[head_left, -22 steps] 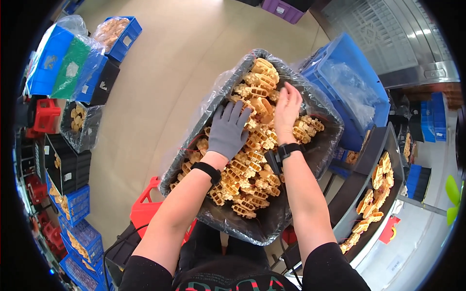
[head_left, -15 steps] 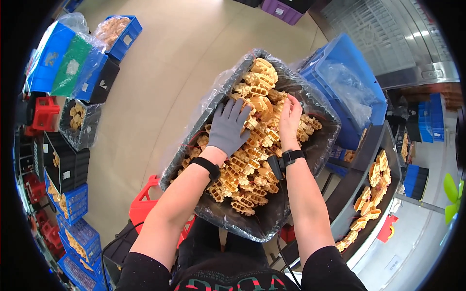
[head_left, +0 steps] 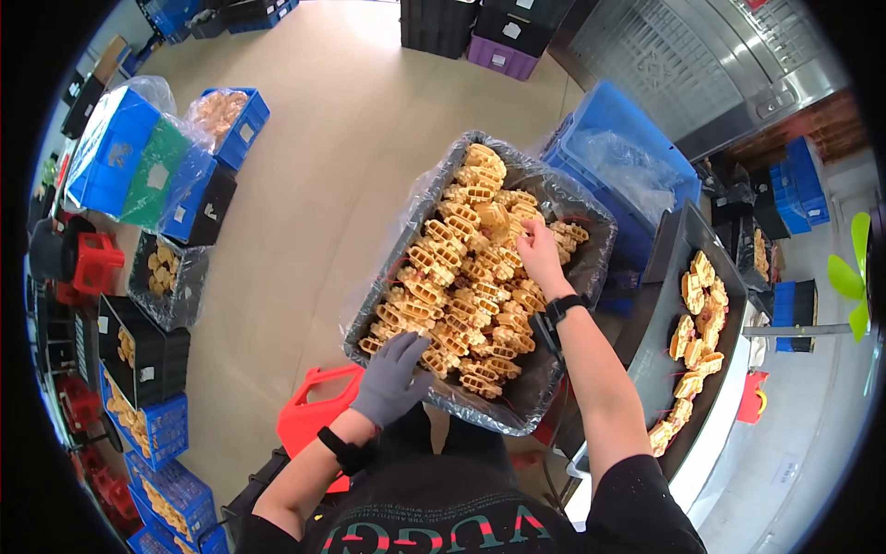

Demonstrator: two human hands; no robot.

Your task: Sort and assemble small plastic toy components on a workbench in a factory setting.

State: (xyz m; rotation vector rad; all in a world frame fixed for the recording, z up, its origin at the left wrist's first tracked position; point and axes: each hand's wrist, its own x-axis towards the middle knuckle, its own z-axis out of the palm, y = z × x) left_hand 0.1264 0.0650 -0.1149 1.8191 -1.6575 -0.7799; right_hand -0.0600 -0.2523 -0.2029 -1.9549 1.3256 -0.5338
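A crate point(head_left: 591, 205) lined with clear plastic film stands in front of me, filled with rows of pale yellow moulded plastic parts point(head_left: 461, 268). My right hand point(head_left: 538, 254), bare, is over the right side of the pile with its fingers bent together against the parts. Whatever is between those fingertips is hidden. In a grey glove, my left hand point(head_left: 392, 379) hovers at the crate's near left rim, its fingers stretched out and nothing in them. Both wrists wear black straps.
To the right is a dark tray point(head_left: 637, 355) with a line of similar parts. Behind the crate stands a blue bin point(head_left: 604, 129) with plastic film. A red plastic stool point(head_left: 309, 411) is by my left forearm. Stacked crates point(head_left: 143, 355) line the left side.
My left hand has come off the pile and moved back toward me to the near left rim. My right hand stays over the parts, its fingers now more bent. The view has shifted.
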